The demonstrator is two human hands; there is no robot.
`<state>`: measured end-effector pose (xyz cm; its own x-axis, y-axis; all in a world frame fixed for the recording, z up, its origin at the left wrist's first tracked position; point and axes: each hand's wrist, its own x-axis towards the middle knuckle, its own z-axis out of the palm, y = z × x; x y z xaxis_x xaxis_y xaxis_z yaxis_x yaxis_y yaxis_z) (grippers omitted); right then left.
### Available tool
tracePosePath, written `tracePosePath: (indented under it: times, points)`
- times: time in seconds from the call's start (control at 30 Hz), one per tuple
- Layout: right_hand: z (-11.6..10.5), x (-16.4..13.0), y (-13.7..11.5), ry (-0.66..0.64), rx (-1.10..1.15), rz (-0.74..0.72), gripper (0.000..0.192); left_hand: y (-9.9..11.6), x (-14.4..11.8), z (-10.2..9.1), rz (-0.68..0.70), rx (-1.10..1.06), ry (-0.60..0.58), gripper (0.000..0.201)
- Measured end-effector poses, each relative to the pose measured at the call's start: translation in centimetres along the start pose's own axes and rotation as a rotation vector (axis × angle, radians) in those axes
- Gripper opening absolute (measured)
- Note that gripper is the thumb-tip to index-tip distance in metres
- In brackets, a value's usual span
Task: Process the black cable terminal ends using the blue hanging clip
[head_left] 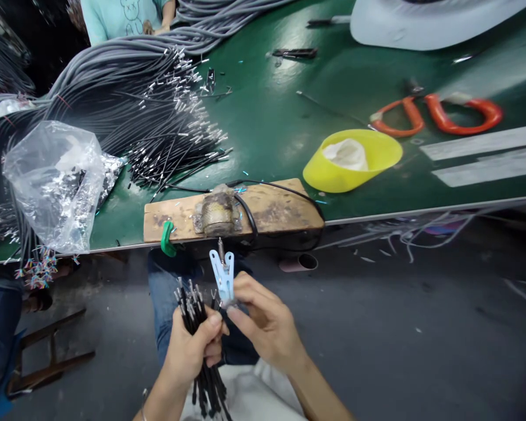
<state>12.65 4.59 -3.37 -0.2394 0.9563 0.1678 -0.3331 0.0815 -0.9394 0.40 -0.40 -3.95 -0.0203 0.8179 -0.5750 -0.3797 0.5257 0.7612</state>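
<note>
Black cables (197,327), thin and short with bare metal tips at their upper ends, stand as a tight bundle below the table edge, over the person's lap. Their sheaths look smooth and matte; the tips fan out slightly at the top while the lower ends hang down past the wrist. Closed around the middle of the bundle, the left hand (193,351) wraps it with fingers and thumb in a firm fist. Just beside it, the right hand (267,324) pinches the lower end of a pale blue plastic clothespin (224,275) between thumb and fingertips, the other fingers loosely curled; the clip stands upright with its forked jaws pointing toward a small metal pin on the wooden block (272,210). That block is worn and stained, lying along the edge of the green table (272,117), with a tarnished metal fixture (217,216) on it and a green clip (168,238) at its front. Farther back lie a large heap of grey cables (127,99) with silvery ends, a crinkled clear plastic bag (55,181), a glossy yellow scoop-shaped bowl (353,161) and orange-handled pliers (438,111).
</note>
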Motion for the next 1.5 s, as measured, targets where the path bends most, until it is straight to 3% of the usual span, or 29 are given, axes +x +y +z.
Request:
tracePosePath:
  times: [0.13, 0.23, 0.3, 0.37, 0.43, 0.5, 0.7, 0.77, 0.87, 0.97, 1.1, 1.17, 1.27, 1.5]
  points:
    - [0.6, 0.0, -0.1, 0.045, 0.075, 0.055, 0.018, -2.6, 1.4, -0.6, 0.014, 0.042, 0.023, 0.045]
    - [1.6, -0.5, 0.1, 0.128, 0.100, 0.128, 0.019, -2.5, 1.5, -0.4, 0.053, 0.099, 0.007, 0.045]
    - [2.1, -0.9, 0.1, 0.228, -0.050, 0.022, 0.016, -1.6, 1.2, -0.1, 0.055, 0.121, -0.016, 0.045]
    - [2.2, -1.0, 0.0, 0.307, -0.257, -0.181, 0.013, -0.7, 0.7, 0.2, 0.077, 0.121, -0.014, 0.042]
    - [2.0, -0.9, 0.0, 0.317, -0.426, -0.350, 0.017, -0.2, 0.4, 0.4, 0.117, 0.100, -0.003, 0.039]
    - [1.5, -0.7, 0.1, 0.274, -0.503, -0.402, 0.022, 0.2, 0.3, 0.4, 0.143, 0.075, 0.003, 0.036]
    - [-0.1, 0.4, -0.2, 0.137, -0.220, -0.110, 0.005, 2.6, 0.3, -0.3, 0.122, 0.188, 0.034, 0.028]
    - [-0.5, 0.9, -0.7, 0.100, -0.220, -0.117, 0.011, 3.3, 0.1, -0.3, 0.156, 0.251, 0.079, 0.025]
    - [-0.7, 1.4, -1.3, -0.009, -0.304, -0.146, 0.003, 3.3, -0.3, 0.1, 0.206, 0.269, 0.121, 0.025]
    - [-0.2, 1.2, -1.3, 0.021, -0.326, -0.155, 0.016, 2.3, -0.2, 0.3, 0.241, 0.227, 0.206, 0.026]
    - [1.2, 0.1, -0.5, 0.237, -0.461, -0.301, 0.017, 1.1, 0.1, 0.4, 0.061, 0.093, 0.078, 0.037]
    - [1.5, -0.4, -0.1, 0.261, -0.486, -0.347, 0.017, 0.9, 0.0, 0.6, 0.054, 0.015, 0.048, 0.039]
    - [1.1, -0.5, 0.2, 0.207, -0.425, -0.326, 0.016, 1.1, -0.4, 1.1, 0.083, -0.037, 0.054, 0.037]
    - [-0.4, -0.2, -0.3, 0.047, -0.242, -0.103, 0.008, 1.7, -0.8, 1.3, 0.099, 0.008, 0.011, 0.037]
